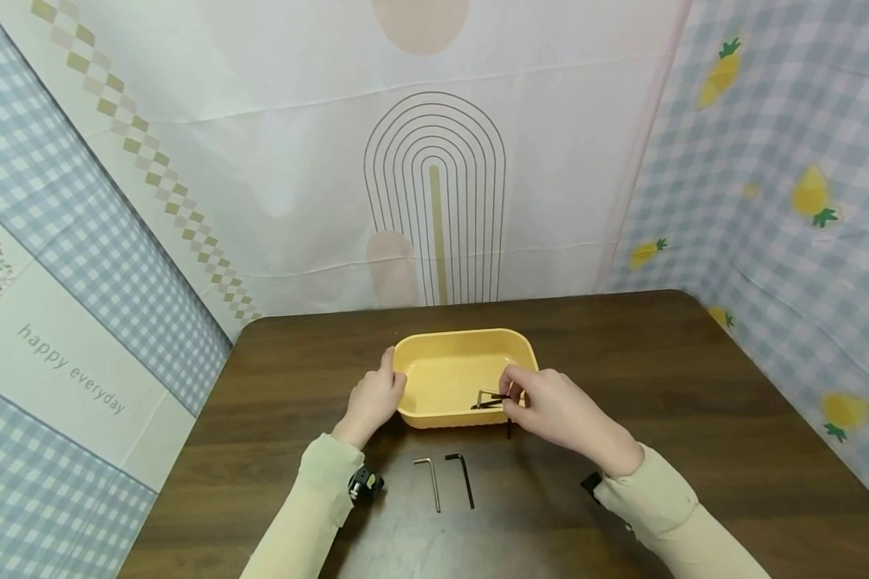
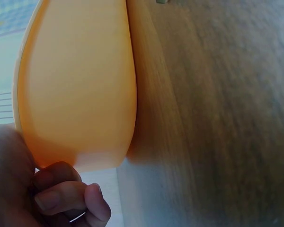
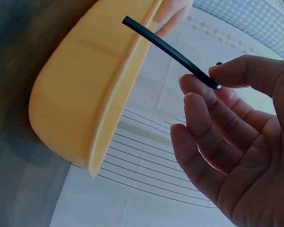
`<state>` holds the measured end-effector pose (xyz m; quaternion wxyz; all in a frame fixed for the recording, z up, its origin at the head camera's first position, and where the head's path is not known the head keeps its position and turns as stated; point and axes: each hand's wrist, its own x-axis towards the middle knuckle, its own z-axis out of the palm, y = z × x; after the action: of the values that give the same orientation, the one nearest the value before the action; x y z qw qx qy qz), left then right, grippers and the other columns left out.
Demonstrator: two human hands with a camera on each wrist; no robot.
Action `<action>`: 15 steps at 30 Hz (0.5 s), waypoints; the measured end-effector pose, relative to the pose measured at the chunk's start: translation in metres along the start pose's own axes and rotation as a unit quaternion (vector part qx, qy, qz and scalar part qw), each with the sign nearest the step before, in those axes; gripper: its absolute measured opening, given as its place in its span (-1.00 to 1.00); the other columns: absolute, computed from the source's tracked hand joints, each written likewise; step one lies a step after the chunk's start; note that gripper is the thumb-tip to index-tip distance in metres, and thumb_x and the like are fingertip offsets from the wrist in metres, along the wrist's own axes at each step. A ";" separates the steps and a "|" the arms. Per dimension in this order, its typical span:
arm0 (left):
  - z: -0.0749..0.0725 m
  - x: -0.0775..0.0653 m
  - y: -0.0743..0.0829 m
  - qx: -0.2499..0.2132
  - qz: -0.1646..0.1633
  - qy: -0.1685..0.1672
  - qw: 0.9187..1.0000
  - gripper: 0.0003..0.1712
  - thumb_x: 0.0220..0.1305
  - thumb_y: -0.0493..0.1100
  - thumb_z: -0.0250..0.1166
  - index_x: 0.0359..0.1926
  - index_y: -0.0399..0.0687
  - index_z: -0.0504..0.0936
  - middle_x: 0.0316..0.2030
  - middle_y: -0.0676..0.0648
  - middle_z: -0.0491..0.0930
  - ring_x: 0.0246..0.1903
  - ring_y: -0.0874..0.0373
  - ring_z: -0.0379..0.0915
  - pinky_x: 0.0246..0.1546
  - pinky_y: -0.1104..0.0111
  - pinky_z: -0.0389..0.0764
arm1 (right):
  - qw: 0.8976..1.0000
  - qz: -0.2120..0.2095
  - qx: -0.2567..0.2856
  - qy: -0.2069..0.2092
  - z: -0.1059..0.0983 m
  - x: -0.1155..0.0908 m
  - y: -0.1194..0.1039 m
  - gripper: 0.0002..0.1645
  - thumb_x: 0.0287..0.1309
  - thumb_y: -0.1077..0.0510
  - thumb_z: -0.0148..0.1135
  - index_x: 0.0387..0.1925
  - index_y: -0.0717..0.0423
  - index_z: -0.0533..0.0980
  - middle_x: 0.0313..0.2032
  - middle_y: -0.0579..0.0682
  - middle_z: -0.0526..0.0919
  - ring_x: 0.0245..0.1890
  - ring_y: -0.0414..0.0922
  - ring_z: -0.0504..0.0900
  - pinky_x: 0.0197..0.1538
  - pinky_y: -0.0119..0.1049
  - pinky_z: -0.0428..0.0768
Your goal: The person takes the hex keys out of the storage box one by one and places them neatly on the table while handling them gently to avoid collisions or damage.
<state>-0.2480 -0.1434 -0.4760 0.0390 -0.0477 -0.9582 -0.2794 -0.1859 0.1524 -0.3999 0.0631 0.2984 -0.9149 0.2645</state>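
Note:
A yellow plastic basin [image 1: 434, 421] stands on the table, its wall filling much of both wrist views. My left hand [image 1: 374, 400] grips its left end, thumb over the rim, fingers curled against the outside. At the front right rim, my right hand [image 1: 556, 404] pinches a black hex key [image 3: 168, 49] between thumb and fingertip. The key's long arm hangs just outside the basin wall. Inside the basin, near the right hand, lie more hex keys [image 1: 479, 399], dark and brassy, partly overlapping. In front of the basin, a silvery hex key [image 1: 434, 486] and another black hex key [image 1: 467, 482] lie side by side.
The dark wooden table [image 1: 304, 362] ends at a patterned cloth backdrop [image 1: 297, 201] behind the basin. Checked cloth [image 1: 760, 241] hangs along the right side, with more at the left. A small black wrist camera [image 1: 365, 482] sits at the left cuff.

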 end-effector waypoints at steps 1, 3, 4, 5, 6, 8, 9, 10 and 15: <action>0.000 0.000 0.000 0.000 -0.001 -0.001 1.000 -0.33 0.49 -0.12 -0.01 0.52 -0.27 0.14 -0.70 -0.04 0.38 -0.76 0.11 0.24 -0.69 0.28 0.26 | 1.000 0.001 0.001 -0.004 0.001 0.000 0.000 -0.85 0.12 0.28 0.26 -0.33 -0.04 0.51 -0.49 -0.28 0.56 -0.65 -0.34 0.35 -0.50 -0.36 0.39; 0.000 0.000 0.000 0.002 -0.003 -0.003 1.000 -0.33 0.49 -0.12 -0.01 0.52 -0.26 0.14 -0.69 -0.05 0.38 -0.76 0.10 0.26 -0.68 0.28 0.26 | 1.000 0.002 0.003 -0.013 0.005 -0.001 0.001 -0.85 0.12 0.27 0.26 -0.34 -0.04 0.51 -0.49 -0.28 0.55 -0.64 -0.35 0.34 -0.50 -0.36 0.39; 0.000 0.001 0.000 0.003 -0.005 -0.004 1.000 -0.33 0.49 -0.12 -0.01 0.52 -0.26 0.14 -0.69 -0.05 0.39 -0.75 0.10 0.26 -0.68 0.28 0.27 | 1.000 0.001 0.002 -0.017 0.007 -0.001 0.001 -0.85 0.12 0.27 0.27 -0.34 -0.05 0.51 -0.50 -0.28 0.54 -0.64 -0.35 0.34 -0.49 -0.37 0.39; 0.000 0.001 0.000 0.004 -0.005 -0.005 1.000 -0.33 0.49 -0.12 -0.01 0.52 -0.26 0.14 -0.68 -0.05 0.39 -0.75 0.10 0.27 -0.68 0.28 0.27 | 1.000 0.000 0.003 -0.020 0.009 -0.001 0.001 -0.85 0.11 0.27 0.27 -0.35 -0.04 0.50 -0.50 -0.28 0.53 -0.64 -0.35 0.34 -0.50 -0.37 0.39; 0.000 0.001 0.000 0.005 -0.006 -0.006 1.000 -0.33 0.49 -0.11 -0.02 0.53 -0.25 0.13 -0.68 -0.05 0.39 -0.75 0.10 0.28 -0.67 0.28 0.28 | 1.000 -0.001 0.005 -0.023 0.011 -0.001 0.001 -0.85 0.11 0.27 0.27 -0.35 -0.04 0.50 -0.50 -0.28 0.52 -0.64 -0.35 0.34 -0.49 -0.37 0.39; 0.000 0.001 0.001 0.005 -0.008 -0.005 1.000 -0.32 0.49 -0.11 -0.01 0.53 -0.25 0.13 -0.68 -0.05 0.39 -0.74 0.10 0.29 -0.67 0.27 0.28 | 1.000 -0.005 0.010 -0.030 0.016 -0.002 0.001 -0.85 0.10 0.27 0.27 -0.37 -0.03 0.49 -0.51 -0.28 0.51 -0.64 -0.36 0.34 -0.49 -0.38 0.39; 0.000 0.002 0.001 0.006 -0.008 -0.004 1.000 -0.32 0.49 -0.11 -0.01 0.53 -0.25 0.13 -0.68 -0.05 0.39 -0.74 0.10 0.28 -0.67 0.27 0.28 | 0.999 -0.007 0.013 -0.032 0.018 -0.002 0.001 -0.85 0.09 0.28 0.27 -0.37 -0.03 0.49 -0.51 -0.28 0.51 -0.63 -0.36 0.35 -0.49 -0.38 0.40; 0.000 0.002 0.001 0.006 -0.009 -0.004 1.000 -0.32 0.49 -0.11 -0.01 0.53 -0.25 0.13 -0.68 -0.04 0.39 -0.74 0.10 0.28 -0.67 0.27 0.28 | 0.999 -0.008 0.016 -0.035 0.021 -0.003 0.001 -0.85 0.08 0.28 0.26 -0.37 -0.02 0.49 -0.51 -0.29 0.52 -0.63 -0.36 0.35 -0.49 -0.39 0.40; 0.000 0.001 0.001 0.005 -0.006 -0.002 1.000 -0.33 0.49 -0.12 -0.01 0.52 -0.27 0.15 -0.69 -0.04 0.38 -0.74 0.10 0.27 -0.67 0.27 0.28 | 0.998 -0.010 0.024 -0.052 0.032 -0.005 0.002 -0.87 0.08 0.30 0.26 -0.36 0.03 0.52 -0.51 -0.29 0.50 -0.58 -0.37 0.38 -0.44 -0.39 0.43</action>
<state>-0.2488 -0.1431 -0.4754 0.0356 -0.0425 -0.9598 -0.2751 -0.1815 0.1397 -0.4299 0.0106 0.3223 -0.9074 0.2696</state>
